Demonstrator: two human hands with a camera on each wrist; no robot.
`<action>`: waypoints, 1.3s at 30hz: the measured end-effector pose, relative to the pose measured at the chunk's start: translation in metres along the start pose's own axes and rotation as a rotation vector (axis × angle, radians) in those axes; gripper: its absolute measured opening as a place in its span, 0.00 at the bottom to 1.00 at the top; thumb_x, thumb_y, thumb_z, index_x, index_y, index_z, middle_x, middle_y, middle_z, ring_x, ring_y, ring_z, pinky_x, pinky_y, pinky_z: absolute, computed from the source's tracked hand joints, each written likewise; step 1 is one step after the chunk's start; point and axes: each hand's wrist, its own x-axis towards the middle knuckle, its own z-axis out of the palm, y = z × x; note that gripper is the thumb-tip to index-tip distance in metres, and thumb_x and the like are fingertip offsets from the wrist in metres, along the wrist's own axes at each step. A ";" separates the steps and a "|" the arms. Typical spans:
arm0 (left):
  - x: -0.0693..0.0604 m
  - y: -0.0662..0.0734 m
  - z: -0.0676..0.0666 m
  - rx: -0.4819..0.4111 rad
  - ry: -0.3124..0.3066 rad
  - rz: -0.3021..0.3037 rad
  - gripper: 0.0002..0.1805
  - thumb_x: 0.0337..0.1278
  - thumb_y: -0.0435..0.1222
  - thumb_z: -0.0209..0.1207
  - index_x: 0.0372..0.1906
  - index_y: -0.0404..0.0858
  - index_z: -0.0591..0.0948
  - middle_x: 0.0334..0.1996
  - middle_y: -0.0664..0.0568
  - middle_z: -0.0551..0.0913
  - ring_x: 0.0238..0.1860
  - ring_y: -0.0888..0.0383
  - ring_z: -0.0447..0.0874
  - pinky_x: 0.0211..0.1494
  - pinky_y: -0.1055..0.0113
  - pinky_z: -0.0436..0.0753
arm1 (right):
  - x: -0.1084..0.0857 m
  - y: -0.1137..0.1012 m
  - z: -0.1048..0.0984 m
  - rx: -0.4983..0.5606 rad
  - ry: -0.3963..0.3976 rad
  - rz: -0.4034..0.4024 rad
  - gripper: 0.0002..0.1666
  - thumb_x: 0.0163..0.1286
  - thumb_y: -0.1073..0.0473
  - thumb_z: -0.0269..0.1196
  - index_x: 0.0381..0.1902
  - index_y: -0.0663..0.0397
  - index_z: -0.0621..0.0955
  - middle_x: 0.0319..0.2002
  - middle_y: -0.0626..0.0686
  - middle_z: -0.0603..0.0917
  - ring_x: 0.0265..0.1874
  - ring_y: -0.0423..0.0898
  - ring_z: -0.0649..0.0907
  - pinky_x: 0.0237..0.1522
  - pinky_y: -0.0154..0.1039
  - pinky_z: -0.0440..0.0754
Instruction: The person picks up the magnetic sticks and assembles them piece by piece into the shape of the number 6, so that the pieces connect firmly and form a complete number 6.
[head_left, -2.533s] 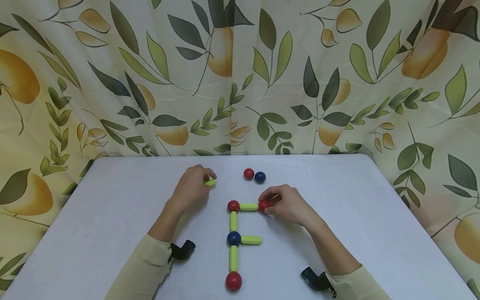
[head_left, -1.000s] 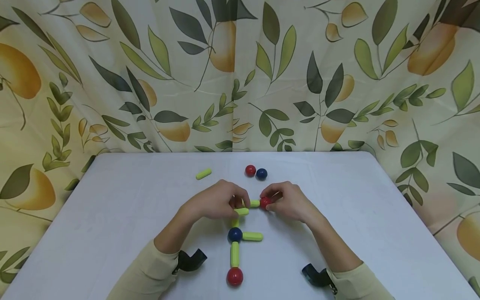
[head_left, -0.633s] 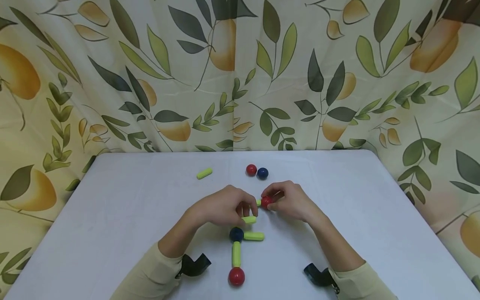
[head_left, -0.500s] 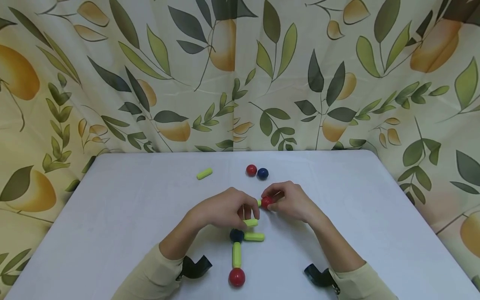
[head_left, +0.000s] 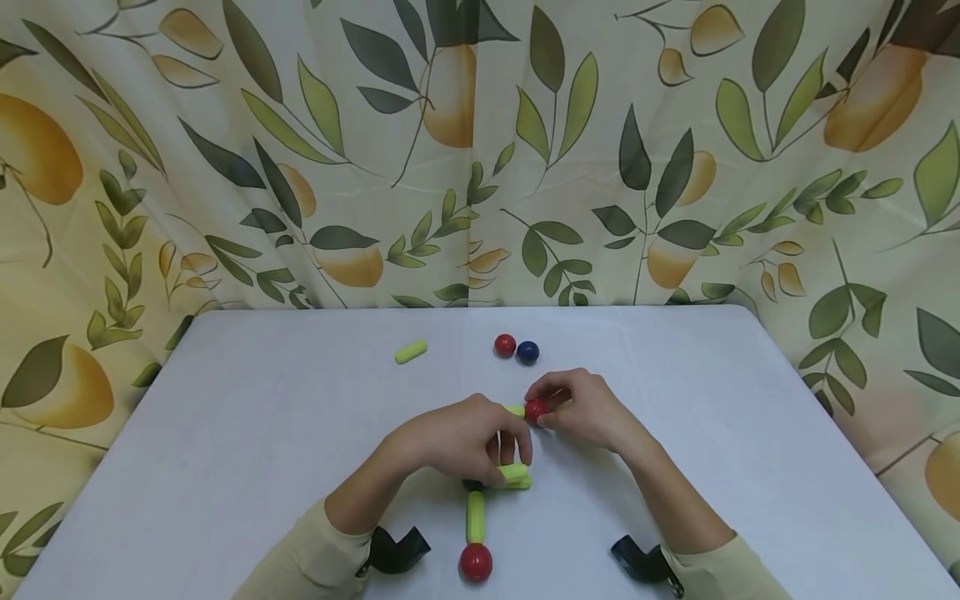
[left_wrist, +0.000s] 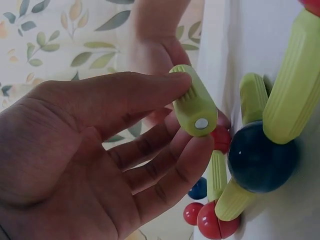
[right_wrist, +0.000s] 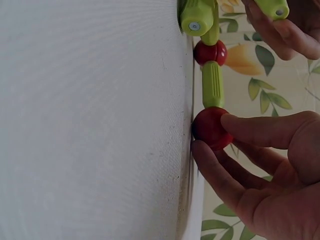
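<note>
My left hand [head_left: 465, 437] pinches a yellow-green magnetic rod [left_wrist: 195, 102] between thumb and fingers; a round metal disc shows in its end. The rod hangs just above the structure's side rod [head_left: 523, 483], partly covering it in the head view. My right hand [head_left: 588, 410] pinches a red ball [right_wrist: 211, 129] at the structure's far right corner, with a rod [right_wrist: 213, 84] joined to it. The dark blue ball [left_wrist: 262, 157] at the branching point is mostly hidden under the left hand in the head view. A rod [head_left: 476, 517] runs from it to the nearest red ball [head_left: 476, 563].
Toward the table's back lie a loose yellow-green rod [head_left: 411, 352], a red ball [head_left: 505, 346] and a dark blue ball [head_left: 528, 353]. A white cloth covers the table [head_left: 247, 417]. Behind it hangs a fruit-and-leaf patterned curtain [head_left: 480, 167].
My left hand has left one rod at the back and carried another rightward and nearer, over the structure to its side rod. My right hand stays on the red corner ball.
</note>
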 end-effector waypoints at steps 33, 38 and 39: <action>0.012 0.010 0.030 0.053 -0.229 0.057 0.10 0.57 0.30 0.73 0.43 0.44 0.88 0.26 0.62 0.82 0.27 0.69 0.79 0.36 0.76 0.81 | 0.000 0.001 0.001 -0.014 0.004 -0.003 0.13 0.62 0.67 0.72 0.45 0.50 0.89 0.39 0.49 0.89 0.41 0.46 0.86 0.43 0.41 0.82; 0.014 0.012 0.034 0.058 -0.277 0.043 0.11 0.57 0.30 0.73 0.44 0.44 0.89 0.27 0.62 0.82 0.28 0.70 0.79 0.36 0.76 0.82 | 0.000 0.001 0.001 -0.016 0.007 0.000 0.13 0.62 0.67 0.73 0.44 0.50 0.89 0.39 0.49 0.89 0.41 0.46 0.86 0.42 0.41 0.82; 0.014 0.012 0.035 0.054 -0.287 0.037 0.11 0.57 0.29 0.73 0.45 0.44 0.89 0.27 0.62 0.82 0.28 0.69 0.80 0.36 0.76 0.82 | 0.000 0.001 0.001 -0.018 0.007 0.001 0.13 0.62 0.67 0.73 0.44 0.50 0.89 0.39 0.49 0.89 0.41 0.46 0.86 0.42 0.41 0.82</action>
